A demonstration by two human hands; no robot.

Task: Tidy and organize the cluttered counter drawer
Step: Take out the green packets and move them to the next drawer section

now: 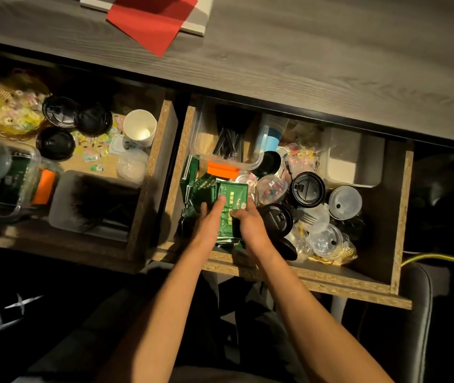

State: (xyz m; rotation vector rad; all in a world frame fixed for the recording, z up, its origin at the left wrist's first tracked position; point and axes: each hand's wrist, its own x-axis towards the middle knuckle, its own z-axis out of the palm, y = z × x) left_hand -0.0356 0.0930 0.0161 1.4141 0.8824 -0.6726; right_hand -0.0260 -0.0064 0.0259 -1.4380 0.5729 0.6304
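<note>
The right-hand drawer (401, 217) stands pulled out and cluttered. In its near left corner lies a stack of green foil packets (232, 197). My left hand (210, 222) lies on the stack's left side with its fingers stretched over the top packet. My right hand (248, 221) grips the stack's right edge, thumb on top. Further green packets (192, 183) lean against the left wall. To the right lie black cup lids (307, 189) and clear plastic lids (344, 201).
A clear box with an orange clip (221, 168) holds black straws at the back. A white tray (354, 161) sits back right. The left drawer (148, 167) holds black lids, a paper cup (140, 128) and a yellow basket (13, 106). Red paper (151, 20) lies on the countertop.
</note>
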